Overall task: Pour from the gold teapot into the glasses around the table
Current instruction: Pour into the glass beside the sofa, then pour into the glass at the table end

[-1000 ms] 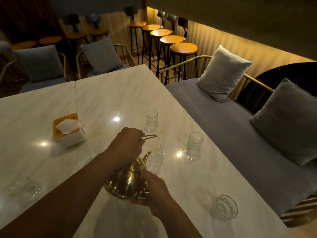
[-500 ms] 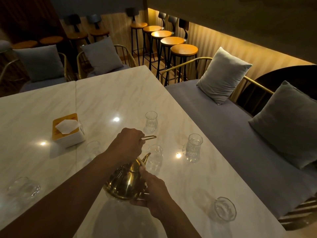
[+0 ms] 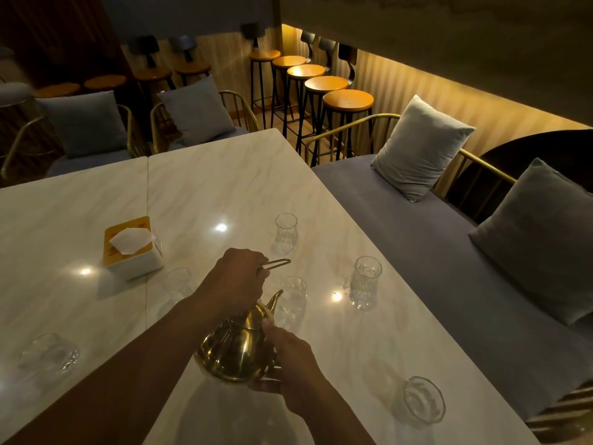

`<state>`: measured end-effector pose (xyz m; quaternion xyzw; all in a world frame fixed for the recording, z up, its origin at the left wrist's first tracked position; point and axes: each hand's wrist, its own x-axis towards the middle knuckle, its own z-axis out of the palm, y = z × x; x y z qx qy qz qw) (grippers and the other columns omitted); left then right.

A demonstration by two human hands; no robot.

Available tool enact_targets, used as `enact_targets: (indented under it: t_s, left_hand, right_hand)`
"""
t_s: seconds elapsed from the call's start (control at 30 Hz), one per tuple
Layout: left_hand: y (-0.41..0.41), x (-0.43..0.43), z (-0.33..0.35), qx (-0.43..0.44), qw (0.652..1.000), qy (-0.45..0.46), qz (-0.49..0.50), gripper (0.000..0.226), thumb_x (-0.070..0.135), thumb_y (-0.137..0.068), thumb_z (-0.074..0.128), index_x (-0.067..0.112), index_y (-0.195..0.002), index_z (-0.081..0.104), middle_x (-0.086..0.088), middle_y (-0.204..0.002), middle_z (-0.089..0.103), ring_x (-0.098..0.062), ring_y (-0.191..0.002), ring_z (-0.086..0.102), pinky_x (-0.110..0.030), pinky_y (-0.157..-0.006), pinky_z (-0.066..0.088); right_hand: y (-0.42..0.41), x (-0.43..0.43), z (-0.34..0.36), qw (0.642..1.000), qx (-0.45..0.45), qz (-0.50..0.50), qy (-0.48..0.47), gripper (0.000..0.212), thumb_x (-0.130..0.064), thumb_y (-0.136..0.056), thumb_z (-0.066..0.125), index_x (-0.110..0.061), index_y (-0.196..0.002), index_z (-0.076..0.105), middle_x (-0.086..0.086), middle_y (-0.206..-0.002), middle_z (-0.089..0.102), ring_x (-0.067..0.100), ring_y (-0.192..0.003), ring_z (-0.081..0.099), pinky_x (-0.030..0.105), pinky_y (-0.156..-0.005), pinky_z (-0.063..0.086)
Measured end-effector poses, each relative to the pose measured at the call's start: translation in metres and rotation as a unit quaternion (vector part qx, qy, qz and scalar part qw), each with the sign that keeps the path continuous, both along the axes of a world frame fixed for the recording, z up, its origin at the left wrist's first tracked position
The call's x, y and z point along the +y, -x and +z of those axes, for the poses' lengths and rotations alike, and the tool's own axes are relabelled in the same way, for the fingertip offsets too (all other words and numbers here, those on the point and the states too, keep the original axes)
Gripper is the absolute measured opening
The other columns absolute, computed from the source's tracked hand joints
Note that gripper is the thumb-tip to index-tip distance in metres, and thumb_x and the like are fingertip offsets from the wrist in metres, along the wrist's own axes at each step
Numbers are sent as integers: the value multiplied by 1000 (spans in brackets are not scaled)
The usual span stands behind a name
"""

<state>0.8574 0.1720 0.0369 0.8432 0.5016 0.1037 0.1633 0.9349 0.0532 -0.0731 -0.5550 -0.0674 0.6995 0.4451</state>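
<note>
A shiny gold teapot (image 3: 236, 351) hangs tilted just above the marble table (image 3: 224, 194), its spout aimed at a clear glass (image 3: 293, 300) right in front of it. My left hand (image 3: 237, 281) is closed over the pot's thin gold wire handle from above. My right hand (image 3: 288, 358) cups the pot's body from the right side. More clear glasses stand around: one farther back (image 3: 285, 232), one to the right (image 3: 365, 281), one near the right front edge (image 3: 423, 399), one at the left (image 3: 51, 353), and one partly hidden behind my left arm (image 3: 176, 284).
A white and orange tissue box (image 3: 133, 245) sits left of centre. A grey bench (image 3: 449, 252) with cushions runs along the table's right side. Cushioned chairs (image 3: 195, 114) stand at the far end, and bar stools (image 3: 348, 101) line the wall behind.
Both hands and the teapot keep almost the same pose; only the view has shifted slightly.
</note>
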Motion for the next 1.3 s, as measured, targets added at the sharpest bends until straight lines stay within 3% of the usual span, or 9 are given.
enact_targets:
  t_s: [0.13,0.27,0.47,0.67,0.8,0.97,1.2,1.3]
  left_hand:
    - [2,-3,2,-10,1000,0,-1,33,26,-94,63,12,-124,67,-6,-117,72,-18,-101,68,-20,-84,44]
    - [10,-7,3,-16,1000,1,-3,36,25,-94,63,13,-127,64,-6,-121,70,-17,-104,67,-20,-86,44]
    - [29,-18,1,-22,1000,4,3,42,25,-94,62,16,-135,58,-5,-128,66,-17,-110,64,-31,-97,49]
    - [46,-32,-2,-37,999,-11,-24,41,25,-95,59,15,-136,56,-3,-118,66,-12,-97,60,-24,-88,46]
    - [49,-44,-1,-53,997,-19,-52,37,21,-94,61,14,-129,60,-3,-109,67,-9,-88,55,-23,-81,44]
    - [49,-63,4,-61,988,-39,-134,35,20,-92,64,14,-126,62,7,-97,61,-9,-81,56,-20,-75,43]
    - [31,-94,7,-81,971,-32,-223,35,22,-94,60,16,-129,60,4,-106,66,-9,-85,57,-27,-83,52]
    - [20,-112,3,-90,964,-24,-248,36,24,-95,58,17,-130,59,3,-111,67,-9,-86,58,-23,-83,49]
  right_hand:
    - [1,1,-5,1000,-6,-3,1,72,-58,-74,77,-22,-133,55,9,-123,65,35,-104,66,52,-76,62]
    - [-1,0,-9,999,-31,-5,-20,71,-58,-71,80,-27,-130,57,7,-123,66,32,-103,66,49,-75,63]
    - [-3,-3,-9,994,-86,-38,-57,81,-50,-70,84,-33,-140,47,6,-137,56,26,-105,63,39,-67,64]
    - [-2,-11,-9,984,-133,-54,-105,87,-57,-62,87,-38,-138,50,5,-132,59,24,-106,65,41,-76,64]
    - [0,-25,-7,978,-147,-83,-119,84,-54,-65,86,-40,-138,47,1,-144,48,25,-118,56,36,-76,63]
    - [5,-55,-2,971,-155,-136,-125,83,-56,-65,85,-44,-137,44,-3,-140,46,21,-115,54,31,-75,61]
    - [9,-103,0,957,-160,-214,-110,76,-48,-71,83,-41,-136,44,-5,-130,45,20,-107,56,31,-74,62]
    - [9,-128,0,951,-162,-241,-102,71,-49,-70,84,-45,-129,45,-5,-129,46,20,-108,57,28,-68,62]
